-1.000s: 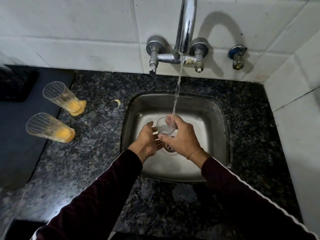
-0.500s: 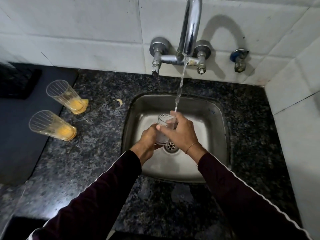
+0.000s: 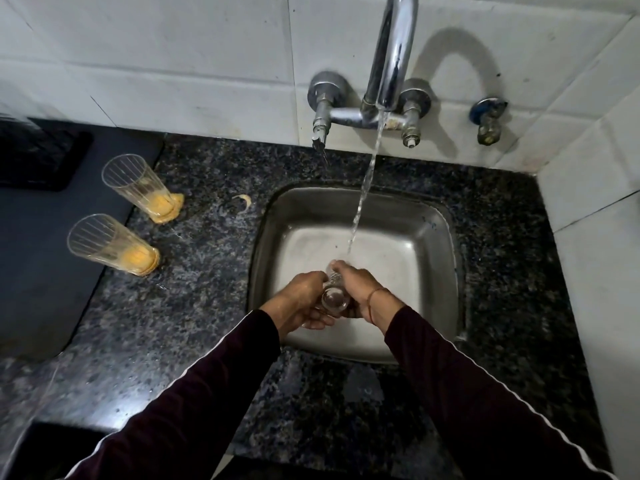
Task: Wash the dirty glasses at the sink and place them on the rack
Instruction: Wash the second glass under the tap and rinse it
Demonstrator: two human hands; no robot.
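1. The left hand (image 3: pixel 302 299) reaches into the square stainless-steel sink (image 3: pixel 440 237), its fingers curled round the near end of a clear ribbed drinking glass (image 3: pixel 333 296), gripping it from the left.
2. The right hand (image 3: pixel 360 289) grips the same glass from the right, fingers wrapped over its far end, where the stream of water (image 3: pixel 363 192) lands. A thin cord bracelet (image 3: pixel 371 299) sits at that wrist. Both arms wear dark maroon sleeves (image 3: pixel 194 403) with a white stripe.
3. The glass lies tilted between the two hands above the sink floor, its round end facing the camera.
4. The water falls from a chrome wall-mounted tap (image 3: pixel 388 71) set in white tiles; a small separate valve (image 3: pixel 488 121) sits to its right.
5. On the speckled black granite table (image 3: pixel 207 271), left of the sink, stand two tall clear ribbed glasses: the farther glass (image 3: pixel 140 185) and the nearer glass (image 3: pixel 110 244). Each holds orange-yellow residue at the bottom.
6. A small pale scrap (image 3: pixel 244 200) lies between the farther glass and the sink.
7. A dark mat (image 3: pixel 41 258) lies at the table's left edge, just beside the two glasses.
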